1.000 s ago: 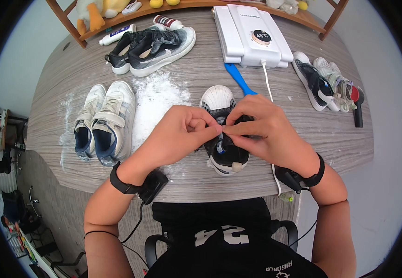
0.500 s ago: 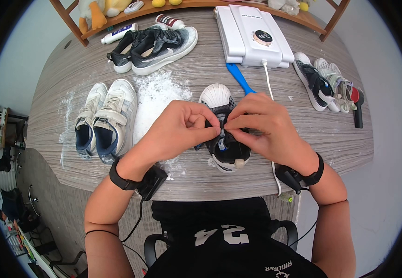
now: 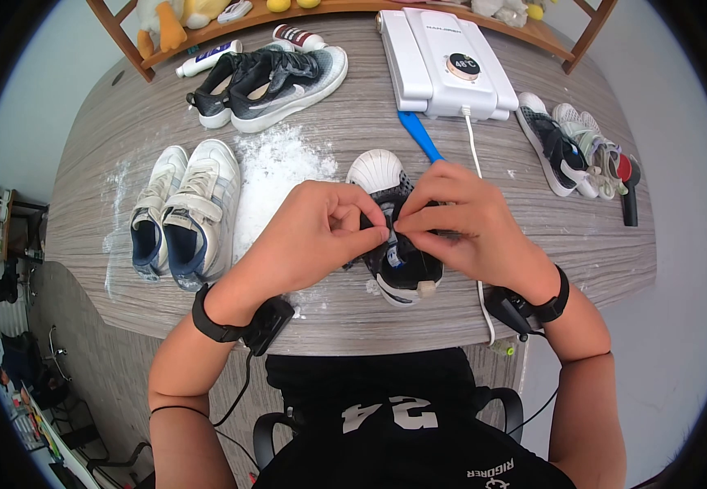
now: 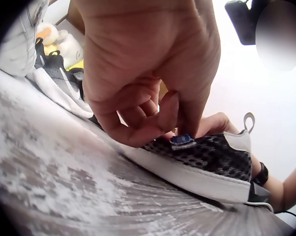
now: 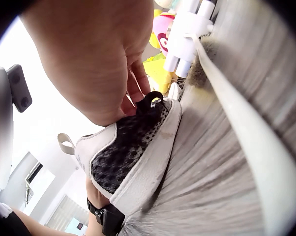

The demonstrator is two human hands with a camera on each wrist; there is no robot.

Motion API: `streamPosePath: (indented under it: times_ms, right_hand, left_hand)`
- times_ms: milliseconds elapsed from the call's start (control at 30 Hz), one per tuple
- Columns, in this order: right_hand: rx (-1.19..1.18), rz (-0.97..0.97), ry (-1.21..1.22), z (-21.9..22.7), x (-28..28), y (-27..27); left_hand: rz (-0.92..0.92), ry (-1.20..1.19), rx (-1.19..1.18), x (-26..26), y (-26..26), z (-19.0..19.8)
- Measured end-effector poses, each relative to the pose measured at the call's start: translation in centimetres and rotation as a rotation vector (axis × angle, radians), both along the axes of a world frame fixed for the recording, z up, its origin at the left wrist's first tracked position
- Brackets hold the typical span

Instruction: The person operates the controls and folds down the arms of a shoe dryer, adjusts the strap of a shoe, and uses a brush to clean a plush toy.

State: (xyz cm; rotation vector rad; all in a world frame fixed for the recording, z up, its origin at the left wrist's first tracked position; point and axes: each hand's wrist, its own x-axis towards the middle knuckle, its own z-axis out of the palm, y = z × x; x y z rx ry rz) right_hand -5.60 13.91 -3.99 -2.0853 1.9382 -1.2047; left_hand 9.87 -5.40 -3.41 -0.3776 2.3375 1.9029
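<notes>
A small black mesh shoe [image 3: 374, 171] with a white toe cap and sole lies on the table, its toe pointing away from me. Over its opening, my left hand [image 3: 309, 236] pinches the upper between thumb and forefinger. Close beside those fingertips, my right hand [image 3: 468, 226] pinches the upper too, from the other side. The exact bit of upper between the fingertips is covered by the fingers. A blue tab [image 4: 181, 139] sticks out under the left fingers in the left wrist view. In the right wrist view a black strap [image 5: 149, 102] curls up near the right fingers.
White shoes [image 3: 198, 212] stand at left beside spilled white powder [image 3: 276, 179]. Grey sneakers [image 3: 288, 94] and two bottles are behind them. A white device [image 3: 447, 65] reading 48°C, with its cord, and a blue-handled brush [image 3: 420, 134] lie beyond. More small shoes [image 3: 551, 151] are at right.
The shoe has turned slightly, its toe shifting a little to the left. Both hands keep their pinch at nearly the same spot, with small finger movements.
</notes>
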Motion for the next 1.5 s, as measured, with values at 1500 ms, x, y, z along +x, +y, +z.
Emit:
streamPosePath:
  times_ms: [1500]
  right_hand:
    - [0.218, -0.219, -0.115, 0.7, 1.2, 0.0]
  left_hand:
    - [0.054, 0.06, -0.188, 0.7, 0.6, 0.3]
